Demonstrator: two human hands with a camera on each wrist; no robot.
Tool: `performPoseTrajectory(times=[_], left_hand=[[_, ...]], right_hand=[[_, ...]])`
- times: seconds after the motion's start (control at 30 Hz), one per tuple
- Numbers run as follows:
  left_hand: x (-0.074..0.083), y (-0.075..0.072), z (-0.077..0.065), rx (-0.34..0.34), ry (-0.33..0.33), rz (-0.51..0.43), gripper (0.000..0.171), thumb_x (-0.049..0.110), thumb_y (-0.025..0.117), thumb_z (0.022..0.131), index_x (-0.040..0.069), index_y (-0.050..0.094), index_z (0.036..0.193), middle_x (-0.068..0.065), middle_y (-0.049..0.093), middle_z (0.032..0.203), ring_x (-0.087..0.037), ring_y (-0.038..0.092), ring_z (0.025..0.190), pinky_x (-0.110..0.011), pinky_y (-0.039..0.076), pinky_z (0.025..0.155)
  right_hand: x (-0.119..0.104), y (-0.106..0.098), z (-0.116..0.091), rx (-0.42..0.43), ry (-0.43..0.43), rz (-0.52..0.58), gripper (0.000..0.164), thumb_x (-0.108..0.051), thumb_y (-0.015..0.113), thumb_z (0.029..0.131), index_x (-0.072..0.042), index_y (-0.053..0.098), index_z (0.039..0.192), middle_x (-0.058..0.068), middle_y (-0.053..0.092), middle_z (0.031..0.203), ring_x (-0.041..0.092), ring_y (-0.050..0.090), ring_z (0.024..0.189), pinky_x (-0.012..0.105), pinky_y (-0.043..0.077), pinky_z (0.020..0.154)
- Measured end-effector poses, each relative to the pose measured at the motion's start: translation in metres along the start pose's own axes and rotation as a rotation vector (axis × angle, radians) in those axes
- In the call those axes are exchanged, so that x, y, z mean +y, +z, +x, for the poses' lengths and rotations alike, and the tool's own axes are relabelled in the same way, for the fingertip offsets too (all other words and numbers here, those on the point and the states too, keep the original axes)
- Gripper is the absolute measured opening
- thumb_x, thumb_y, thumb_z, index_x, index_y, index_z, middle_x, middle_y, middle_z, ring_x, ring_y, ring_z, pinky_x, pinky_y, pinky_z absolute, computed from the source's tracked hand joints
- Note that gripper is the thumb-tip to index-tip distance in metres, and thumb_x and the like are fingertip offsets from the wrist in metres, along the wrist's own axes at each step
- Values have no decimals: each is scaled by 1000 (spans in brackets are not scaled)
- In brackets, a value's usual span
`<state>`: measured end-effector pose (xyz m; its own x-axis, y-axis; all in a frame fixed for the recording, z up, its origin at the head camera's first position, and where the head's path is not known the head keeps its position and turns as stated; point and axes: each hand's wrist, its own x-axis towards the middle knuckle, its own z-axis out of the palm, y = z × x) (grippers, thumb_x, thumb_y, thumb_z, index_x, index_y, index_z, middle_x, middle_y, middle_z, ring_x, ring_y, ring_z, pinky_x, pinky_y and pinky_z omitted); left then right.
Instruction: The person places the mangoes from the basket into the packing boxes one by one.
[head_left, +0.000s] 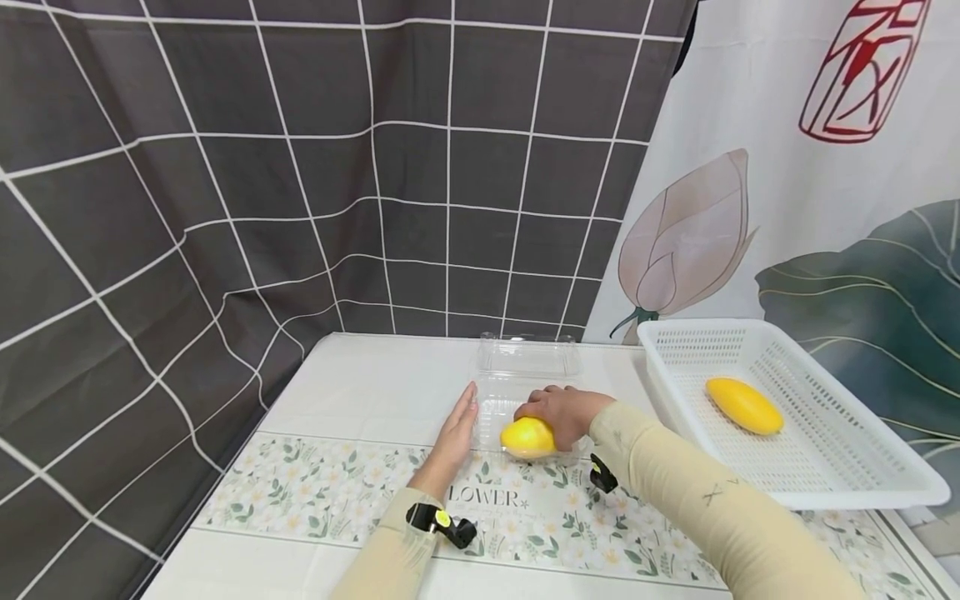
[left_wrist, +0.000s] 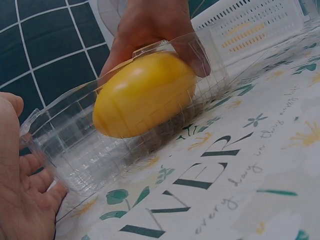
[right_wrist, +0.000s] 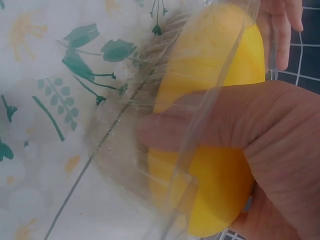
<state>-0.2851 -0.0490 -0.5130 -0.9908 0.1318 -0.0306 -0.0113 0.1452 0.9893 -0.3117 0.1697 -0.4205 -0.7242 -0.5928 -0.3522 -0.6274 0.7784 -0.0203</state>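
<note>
A yellow mango [head_left: 527, 437] is in my right hand [head_left: 566, 410], which grips it inside a clear plastic clamshell box [head_left: 491, 410]. In the right wrist view, the thumb lies along one side of the mango [right_wrist: 215, 185], behind the clear wall. The left wrist view shows the mango [left_wrist: 145, 95] tilted near the box's front wall, with shadow under it. My left hand [head_left: 456, 427] is at the left side of the box, its fingers fairly straight, and appears to touch that wall. The box's raised lid [head_left: 528, 358] stands at the back.
To the right stands a white perforated basket [head_left: 862, 467] with another yellow mango [head_left: 744, 406] in it. A flowered runner crosses the white table [head_left: 360, 383]. Dark gridded cloth [head_left: 300, 167] hangs behind and on the left, a white printed curtain [head_left: 772, 100] at right.
</note>
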Motion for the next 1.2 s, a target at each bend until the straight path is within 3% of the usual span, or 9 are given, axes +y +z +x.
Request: performPoseTrajectory(times=[0.23, 0.57, 0.77, 0.93, 1.2], left_hand=[[0, -1, 0, -3, 4, 7, 59, 47, 29, 108, 27, 22, 163, 2, 20, 168, -26, 15, 155, -53, 10, 125], [-2, 0, 1, -2, 18, 23, 57, 44, 29, 109, 26, 22, 163, 2, 19, 168, -26, 15, 155, -52, 10, 125], [-2, 0, 1, -1, 23, 29, 56, 43, 29, 110, 26, 22, 163, 3, 20, 168, -26, 16, 155, -51, 11, 126], [-3, 1, 1, -2, 20, 33, 56, 42, 28, 110, 26, 22, 163, 2, 20, 168, -26, 15, 155, -52, 10, 125], [-2, 1, 2, -3, 12, 27, 57, 46, 28, 109, 28, 22, 163, 3, 20, 168, -25, 15, 155, -52, 10, 125]], right_hand=[[-1, 1, 2, -12, 4, -72, 93, 2, 87, 63, -37, 55, 141, -3, 54, 140, 29, 45, 135, 61, 36, 114], [-4, 2, -2, 29, -34, -147, 80, 3, 87, 67, -30, 58, 134, -2, 57, 135, 24, 49, 131, 46, 31, 121], [-4, 2, -3, 31, -20, -154, 82, 5, 87, 67, -32, 57, 134, -4, 56, 137, 26, 44, 138, 47, 28, 123], [-4, 3, -6, 15, -1, -188, 85, 6, 84, 72, -34, 53, 140, 0, 48, 151, 33, 31, 149, 49, 24, 124], [-2, -6, -13, 12, -8, -273, 93, 8, 73, 82, -34, 35, 156, 5, 38, 160, 34, 25, 152, 48, 24, 124]])
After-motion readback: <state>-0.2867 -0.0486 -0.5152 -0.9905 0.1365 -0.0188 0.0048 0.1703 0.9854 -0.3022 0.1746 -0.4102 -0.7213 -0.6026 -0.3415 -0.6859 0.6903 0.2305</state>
